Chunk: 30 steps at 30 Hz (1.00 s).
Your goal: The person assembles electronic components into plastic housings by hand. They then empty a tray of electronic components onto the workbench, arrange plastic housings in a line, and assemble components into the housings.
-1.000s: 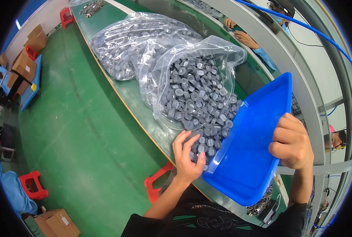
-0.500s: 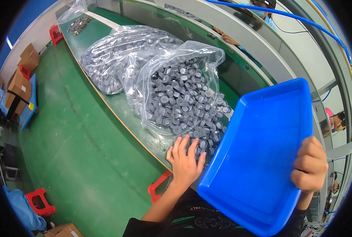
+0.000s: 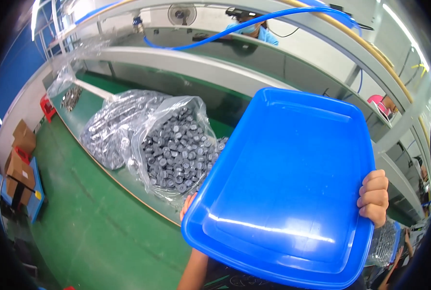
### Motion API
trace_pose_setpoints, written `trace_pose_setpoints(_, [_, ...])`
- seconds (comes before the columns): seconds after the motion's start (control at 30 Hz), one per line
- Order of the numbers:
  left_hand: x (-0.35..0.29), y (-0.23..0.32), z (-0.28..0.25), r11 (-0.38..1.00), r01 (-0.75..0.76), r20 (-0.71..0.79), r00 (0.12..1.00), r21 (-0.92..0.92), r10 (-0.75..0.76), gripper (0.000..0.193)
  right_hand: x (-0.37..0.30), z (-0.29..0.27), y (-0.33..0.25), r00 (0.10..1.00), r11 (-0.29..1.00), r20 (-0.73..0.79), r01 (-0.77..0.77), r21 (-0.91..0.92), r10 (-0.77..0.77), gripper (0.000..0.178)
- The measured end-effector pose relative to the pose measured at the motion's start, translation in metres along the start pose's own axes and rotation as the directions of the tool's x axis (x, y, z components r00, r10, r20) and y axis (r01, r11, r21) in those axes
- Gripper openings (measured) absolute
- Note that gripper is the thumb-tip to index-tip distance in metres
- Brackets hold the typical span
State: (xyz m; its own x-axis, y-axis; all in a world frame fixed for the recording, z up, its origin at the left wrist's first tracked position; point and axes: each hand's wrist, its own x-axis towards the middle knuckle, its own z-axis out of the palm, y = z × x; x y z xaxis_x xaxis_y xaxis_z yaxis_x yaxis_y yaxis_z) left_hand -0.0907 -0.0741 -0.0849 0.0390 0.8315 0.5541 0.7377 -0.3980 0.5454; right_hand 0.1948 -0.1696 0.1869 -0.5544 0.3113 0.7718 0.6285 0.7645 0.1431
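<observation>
A blue rectangular plastic tray (image 3: 292, 179) is tilted up in front of me, its inside facing me and bare. My right hand (image 3: 373, 198) is closed around the tray's right rim. At the tray's lower left edge, stretched fingers of my left hand (image 3: 187, 207) show; the tray hides the rest of that hand. Beyond them, a clear plastic bag (image 3: 145, 145) lies with its mouth toward me. Many small grey round parts (image 3: 179, 154) fill it, and some lie outside its mouth, partly behind the tray.
The bag lies on a long green-topped bench (image 3: 169, 205). A pile of small parts (image 3: 71, 98) sits at its far left end. A metal frame with a blue hose (image 3: 215, 36) crosses above. Cardboard boxes (image 3: 21, 171) stand left. A person (image 3: 254, 33) is across the bench.
The tray has swung left and turned its inside more toward me, with my right hand still on its rim. It now covers most of my left hand. My view has tilted up.
</observation>
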Motion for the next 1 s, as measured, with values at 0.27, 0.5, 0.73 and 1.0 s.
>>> trace_pose_setpoints(0.27, [0.001,0.02,-0.027,0.99,0.03,-0.008,0.999,-0.136,-0.031,0.029,0.006,0.005,0.115,0.928,0.845,-0.338,-0.052,-0.533,-0.156,0.014])
trace_pose_setpoints(0.5, [-0.024,0.009,-0.042,0.982,0.029,0.064,0.998,-0.185,-0.017,0.033,0.018,0.044,0.219,0.97,0.755,-0.206,-0.229,-0.614,0.126,0.026])
trace_pose_setpoints(0.73, [-0.046,0.01,-0.045,0.951,-0.302,0.38,0.889,0.069,0.255,0.055,0.005,0.045,0.222,0.749,0.654,0.172,-0.413,-0.634,0.64,0.032])
trace_pose_setpoints(1.0, [-0.017,-0.034,-0.024,0.945,-0.321,0.357,0.891,0.06,0.279,0.032,-0.096,-0.047,0.012,0.705,0.686,-0.021,-0.696,-0.214,0.709,0.016])
